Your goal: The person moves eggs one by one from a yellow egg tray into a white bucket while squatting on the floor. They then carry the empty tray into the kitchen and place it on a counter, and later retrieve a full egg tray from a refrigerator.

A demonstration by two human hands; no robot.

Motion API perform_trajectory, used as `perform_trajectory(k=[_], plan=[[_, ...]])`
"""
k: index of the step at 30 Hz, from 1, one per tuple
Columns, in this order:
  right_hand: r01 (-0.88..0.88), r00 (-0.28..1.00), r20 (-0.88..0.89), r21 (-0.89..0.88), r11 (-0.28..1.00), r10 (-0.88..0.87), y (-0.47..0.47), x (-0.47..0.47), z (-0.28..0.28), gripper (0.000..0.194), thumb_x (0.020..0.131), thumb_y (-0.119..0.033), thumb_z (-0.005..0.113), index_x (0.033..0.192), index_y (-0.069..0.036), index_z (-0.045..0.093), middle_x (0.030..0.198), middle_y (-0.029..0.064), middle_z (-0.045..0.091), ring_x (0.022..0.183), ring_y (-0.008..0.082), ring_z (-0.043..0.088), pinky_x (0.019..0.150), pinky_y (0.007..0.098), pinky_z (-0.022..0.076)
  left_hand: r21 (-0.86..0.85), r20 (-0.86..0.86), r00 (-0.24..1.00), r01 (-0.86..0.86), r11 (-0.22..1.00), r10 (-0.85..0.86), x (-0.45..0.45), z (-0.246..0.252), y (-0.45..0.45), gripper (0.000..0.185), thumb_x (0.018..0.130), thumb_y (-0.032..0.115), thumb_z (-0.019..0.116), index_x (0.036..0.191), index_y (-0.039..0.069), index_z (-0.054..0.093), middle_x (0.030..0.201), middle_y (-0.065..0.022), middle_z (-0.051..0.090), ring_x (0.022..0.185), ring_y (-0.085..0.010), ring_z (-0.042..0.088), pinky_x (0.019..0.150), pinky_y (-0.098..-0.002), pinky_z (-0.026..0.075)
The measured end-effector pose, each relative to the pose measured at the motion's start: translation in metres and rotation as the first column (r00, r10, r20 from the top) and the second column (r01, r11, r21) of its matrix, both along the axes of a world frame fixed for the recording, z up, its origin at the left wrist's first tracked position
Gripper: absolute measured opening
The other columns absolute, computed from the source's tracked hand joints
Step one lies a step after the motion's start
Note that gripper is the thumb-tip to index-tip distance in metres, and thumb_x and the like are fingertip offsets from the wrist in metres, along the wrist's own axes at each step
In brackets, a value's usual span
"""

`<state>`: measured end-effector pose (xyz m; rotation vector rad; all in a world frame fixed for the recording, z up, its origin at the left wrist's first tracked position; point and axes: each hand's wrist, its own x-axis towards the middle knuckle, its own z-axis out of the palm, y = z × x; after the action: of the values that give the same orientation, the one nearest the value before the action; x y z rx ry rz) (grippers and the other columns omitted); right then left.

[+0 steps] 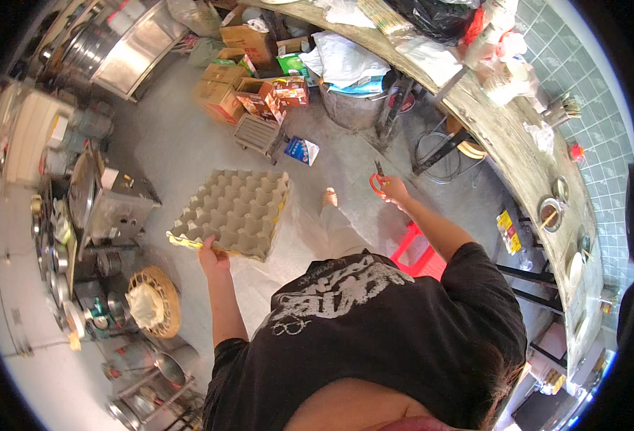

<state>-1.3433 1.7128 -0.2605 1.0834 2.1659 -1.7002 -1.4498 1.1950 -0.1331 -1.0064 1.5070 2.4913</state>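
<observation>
My left hand (213, 257) grips the near edge of a grey moulded-pulp egg tray (233, 210), held out over the floor. Its cups look bare on top, and yellow shows along its rim, perhaps from more trays stacked beneath. Out to the right, my right hand (395, 191) is closed around a pair of scissors (377, 180) with orange-red handles. The dark blades point away from me, and the two tools of my hands are well apart. My thumb lies over the tray's edge; the fingers under it are mostly hidden.
A red plastic stool (422, 256) stands beside me at the right. Along the right wall runs a long wooden counter (484, 118). Cardboard boxes (220, 91), a small slatted stool (257, 133) and a large pot (352, 108) stand ahead. A woven basket (171, 301) and cooking equipment line the left.
</observation>
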Motion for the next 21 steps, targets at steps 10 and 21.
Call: perform_trajectory(k=[10,21], plan=[[-0.015,0.985,-0.122,0.638,0.77,0.12,0.135,-0.375,-0.053,0.028,0.078,-0.011,0.052,0.105,-0.008,0.058,0.105,0.0183,0.057,0.099,0.036,0.055,0.082,0.0451,0.0457,0.088,0.146,0.989,0.002,0.996,-0.015,-0.255,0.026,0.06,0.025,0.073,0.004,0.06,0.098,0.002,0.058,0.097,-0.0085,0.064,0.089,-0.0245,0.063,0.078,-0.0371,0.054],[-0.124,0.913,-0.017,0.94,0.317,0.408,0.175,-0.631,0.097,0.07,0.069,-0.017,0.068,0.131,-0.008,0.036,0.131,0.017,0.038,0.125,0.0337,0.033,0.102,0.0426,0.032,0.088,0.002,0.993,0.114,0.99,-0.114,-0.606,0.006,0.099,0.023,0.075,0.005,0.062,0.096,0.003,0.055,0.09,-0.008,0.06,0.083,-0.024,0.061,0.062,-0.0355,0.052]])
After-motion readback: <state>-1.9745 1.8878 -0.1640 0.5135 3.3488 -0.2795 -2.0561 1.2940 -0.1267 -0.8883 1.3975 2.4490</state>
